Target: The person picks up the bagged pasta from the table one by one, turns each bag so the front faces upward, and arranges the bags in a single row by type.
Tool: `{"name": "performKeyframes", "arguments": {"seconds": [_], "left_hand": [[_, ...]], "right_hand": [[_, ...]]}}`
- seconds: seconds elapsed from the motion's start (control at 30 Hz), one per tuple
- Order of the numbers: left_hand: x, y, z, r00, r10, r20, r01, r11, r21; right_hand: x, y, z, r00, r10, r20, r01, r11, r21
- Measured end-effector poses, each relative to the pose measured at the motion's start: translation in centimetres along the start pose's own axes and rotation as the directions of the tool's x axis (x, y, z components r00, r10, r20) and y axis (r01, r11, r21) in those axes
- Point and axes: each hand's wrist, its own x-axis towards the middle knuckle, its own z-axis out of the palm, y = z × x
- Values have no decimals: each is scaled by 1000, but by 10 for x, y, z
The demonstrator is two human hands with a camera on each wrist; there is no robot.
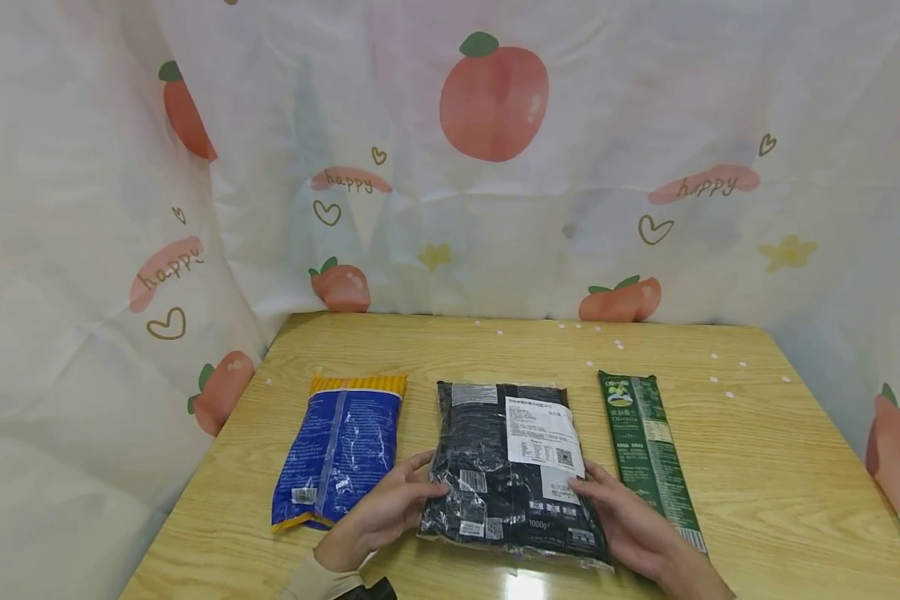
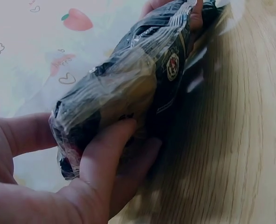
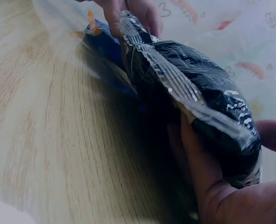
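Note:
A black plastic food bag (image 1: 487,467) with white labels and a "1000g" print is held between both hands in the middle of the table. My left hand (image 1: 390,508) grips its left side, thumb on the upper face and fingers underneath. On the right side my right hand (image 1: 630,517) holds it the same way. In the left wrist view, tan contents show through a clear part of the bag (image 2: 128,84). The right wrist view shows the bag's crimped clear seal (image 3: 175,84), with fingers beneath the bag and a dark shadow on the table below.
A blue packet (image 1: 345,450) with yellow ends lies left of the black bag. To the right lies a long, narrow green packet (image 1: 645,450). The wooden table (image 1: 780,467) meets a fruit-printed curtain (image 1: 495,233) at its back.

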Motion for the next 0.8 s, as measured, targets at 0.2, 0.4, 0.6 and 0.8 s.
{"name": "performKeyframes", "arguments": {"seconds": [0.2,0.4,0.6,0.8], "left_hand": [[-2,2,-2,1000,-10,2,10,999,51],[-9,19,-1,995,59,-81,-39,973,226],[-12,32,17,974,210,-88,-130,831,540],[-8,30,45,960,280,14,-176,560,810]], "right_hand": [[3,0,1,999,-5,-49,4,1000,-20],[3,-1,1,997,-5,-71,5,1000,11],[3,-2,1,997,-8,-80,8,1000,-3],[4,-1,1,996,-13,-91,13,1000,-6]]}}
